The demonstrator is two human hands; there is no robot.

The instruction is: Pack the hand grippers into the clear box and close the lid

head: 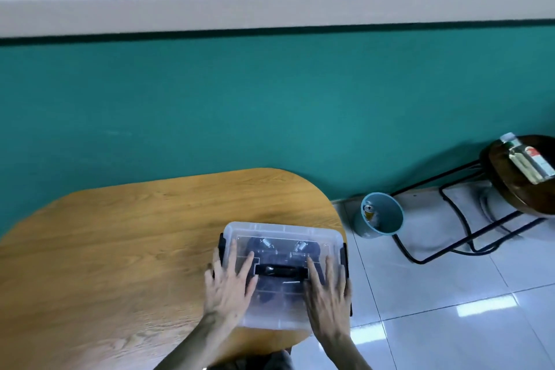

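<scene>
The clear box [283, 231] sits at the right end of the wooden table, its clear lid [279, 297] on top with a black carry handle [280, 271] in the middle. Through the lid I see dark hand grippers [283, 246] with metal springs inside. My left hand [229, 288] lies flat on the lid's left part, fingers spread. On the lid's right part my right hand [329, 294] rests flat, fingers apart. Black side latches [344, 255] show at both ends; whether they are fastened I cannot tell.
The wooden table [120, 249] has a rounded right end, and the box stands near that edge. A teal wall runs behind. On the tiled floor to the right stand a teal bin [380, 216] and a stool [516, 177] carrying a bottle.
</scene>
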